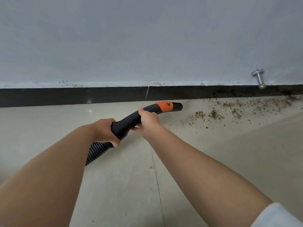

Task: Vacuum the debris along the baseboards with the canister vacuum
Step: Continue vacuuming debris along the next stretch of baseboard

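A black curved vacuum handle (129, 119) with an orange band (164, 106) ends in an open nozzle mouth (179, 106) close to the dark baseboard (73, 95). My left hand (105, 131) grips the thick rear end, where the ribbed black hose (96, 152) joins. My right hand (148, 118) grips the handle just behind the orange band. Brown debris (214, 114) lies scattered on the floor to the right of the nozzle, along the baseboard. The canister is out of view.
A metal door stop (259, 78) sticks out of the grey wall (147, 38) at the right, above the baseboard. Beige floor tiles (213, 161) with a grout line spread below. Denser dirt (290, 99) sits at the far right.
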Tool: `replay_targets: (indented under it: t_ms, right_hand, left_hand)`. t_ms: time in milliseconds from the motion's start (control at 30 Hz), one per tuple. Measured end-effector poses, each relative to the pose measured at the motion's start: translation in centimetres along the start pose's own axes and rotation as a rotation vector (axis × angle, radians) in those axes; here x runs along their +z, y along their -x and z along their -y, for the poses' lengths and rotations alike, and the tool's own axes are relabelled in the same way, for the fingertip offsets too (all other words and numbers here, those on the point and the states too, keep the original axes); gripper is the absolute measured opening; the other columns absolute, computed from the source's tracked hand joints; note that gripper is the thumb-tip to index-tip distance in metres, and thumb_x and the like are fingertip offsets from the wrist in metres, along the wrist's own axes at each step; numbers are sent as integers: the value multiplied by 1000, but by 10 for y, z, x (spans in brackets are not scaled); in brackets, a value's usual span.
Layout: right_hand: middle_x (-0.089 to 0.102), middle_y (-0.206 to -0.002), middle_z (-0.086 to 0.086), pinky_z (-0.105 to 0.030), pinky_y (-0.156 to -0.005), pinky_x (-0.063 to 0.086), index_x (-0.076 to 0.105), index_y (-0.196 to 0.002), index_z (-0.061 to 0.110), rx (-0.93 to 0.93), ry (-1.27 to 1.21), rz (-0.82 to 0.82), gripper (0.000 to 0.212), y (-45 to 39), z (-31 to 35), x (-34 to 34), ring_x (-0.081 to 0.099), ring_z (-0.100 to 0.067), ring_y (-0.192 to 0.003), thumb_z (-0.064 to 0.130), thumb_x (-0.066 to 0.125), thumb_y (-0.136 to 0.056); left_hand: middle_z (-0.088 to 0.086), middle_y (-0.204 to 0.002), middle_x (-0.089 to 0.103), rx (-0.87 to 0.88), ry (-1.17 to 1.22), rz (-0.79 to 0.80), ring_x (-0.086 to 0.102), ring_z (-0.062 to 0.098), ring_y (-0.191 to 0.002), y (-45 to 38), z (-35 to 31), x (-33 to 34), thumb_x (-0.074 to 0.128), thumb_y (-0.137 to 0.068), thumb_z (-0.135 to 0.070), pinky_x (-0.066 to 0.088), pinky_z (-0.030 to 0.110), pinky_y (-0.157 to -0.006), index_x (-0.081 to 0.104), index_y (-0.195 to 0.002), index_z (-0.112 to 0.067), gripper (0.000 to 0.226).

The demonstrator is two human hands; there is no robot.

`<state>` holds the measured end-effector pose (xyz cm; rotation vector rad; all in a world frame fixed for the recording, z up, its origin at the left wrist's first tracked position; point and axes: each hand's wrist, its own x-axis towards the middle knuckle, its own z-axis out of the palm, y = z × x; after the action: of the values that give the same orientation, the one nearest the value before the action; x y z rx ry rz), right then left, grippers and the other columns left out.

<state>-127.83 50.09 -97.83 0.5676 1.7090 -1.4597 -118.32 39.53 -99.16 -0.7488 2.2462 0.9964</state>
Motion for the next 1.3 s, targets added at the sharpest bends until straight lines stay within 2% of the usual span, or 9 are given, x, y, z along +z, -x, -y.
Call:
replay_targets:
  t_ms: [133,267,500,667,800,967,1100,1200,1300]
  right_hand:
    - [49,-130,-14,-45,-76,55,39,-135,5,10,-8,35,47,0,-25,36,50,-35,-117,20,55,-93]
    - [50,-130,-13,-46,-82,53,40,-133,6,77,-33,105,43,9,-52,63,50,-34,-118,17,55,-94]
    - [48,-131,-13,-46,-81,52,38,-135,6,93,-41,207,46,14,-68,77,48,-34,-120,17,55,-94]
    - [46,-130,-16,-42,-75,52,35,-137,6,46,-9,209,47,8,-45,60,47,-34,-118,20,52,-95]
    - [49,-110,-13,-45,-83,54,39,-131,6,44,25,166,42,-7,-22,34,53,-32,-106,22,53,-95]
    - [50,-127,-16,-43,-75,53,40,-132,6,12,-28,173,43,-22,-6,-8,53,-31,-114,21,54,-95]
    - [50,-130,-17,-44,-77,53,40,-132,6,-9,-88,147,43,-35,11,-48,53,-32,-115,20,54,-94]
    - [50,-128,-17,-43,-77,51,42,-129,4,-25,-132,129,40,-45,23,-76,53,-32,-115,19,54,-95]
    - [51,-128,-17,-44,-76,50,43,-129,4,-36,-169,99,39,-55,36,-98,54,-33,-115,18,55,-94]
  left_hand:
    - [0,-93,60,-85,38,13,58,18,-88,7,42,-10,75,-54,-18,50,33,-79,52,-94,-24,47]
    - [0,-94,59,-177,20,19,58,18,-89,25,77,-11,75,-61,-14,49,33,-80,52,-101,-23,47]
    - [0,-94,58,-237,26,-49,56,18,-88,48,91,-8,74,-65,-12,45,28,-72,51,-104,-19,46]
    - [1,-89,57,-204,45,-136,56,18,-84,44,61,-2,74,-64,-13,44,26,-66,50,-99,-15,43]
    - [0,-85,55,-178,59,-186,55,16,-77,30,27,8,75,-62,-16,42,25,-59,48,-96,-14,43]
    - [0,-81,55,-118,24,-184,54,14,-73,13,-13,22,75,-63,-17,42,23,-55,48,-95,-13,42]
    - [1,-84,53,-41,-39,-174,55,17,-79,-2,-53,34,76,-65,-20,44,24,-61,46,-98,-13,46]
    - [-1,-82,51,21,-48,-173,53,14,-74,-15,-79,43,75,-66,-21,47,26,-63,42,-101,-14,49]
    - [0,-84,52,71,-26,-196,56,18,-77,-25,-102,51,74,-68,-22,50,32,-69,38,-102,-12,51]
